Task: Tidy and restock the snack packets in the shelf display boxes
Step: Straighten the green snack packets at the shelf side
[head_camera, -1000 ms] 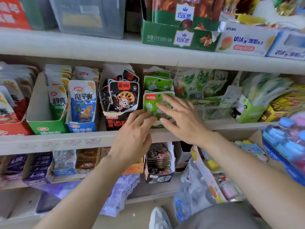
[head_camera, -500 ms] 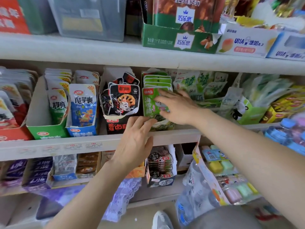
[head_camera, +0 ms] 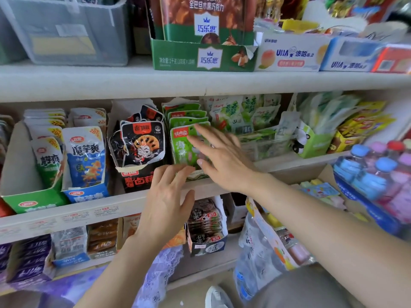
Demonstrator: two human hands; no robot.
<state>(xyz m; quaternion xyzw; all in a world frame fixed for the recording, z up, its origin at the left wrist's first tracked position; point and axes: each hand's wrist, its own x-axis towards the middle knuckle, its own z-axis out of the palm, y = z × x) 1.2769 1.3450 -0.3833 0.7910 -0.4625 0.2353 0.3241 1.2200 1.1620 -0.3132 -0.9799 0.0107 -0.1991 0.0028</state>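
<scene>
Mid-frame, tidying partly done.
Spread fingers of the right hand (head_camera: 222, 156) press the front green packet (head_camera: 180, 147); the left hand (head_camera: 165, 205), fingers apart, touches its base; black packets (head_camera: 142, 143) beside lie crooked.

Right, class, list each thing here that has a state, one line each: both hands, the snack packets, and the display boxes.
Right hand: open, straight fingers across the front green packet.
Left hand: open, fingertips at that packet's lower edge.
Green packets: upright, filed one behind another.
Black packets: upright, front one crinkled.
Black box: front edge torn.
Chocolate box: right corner torn.
</scene>
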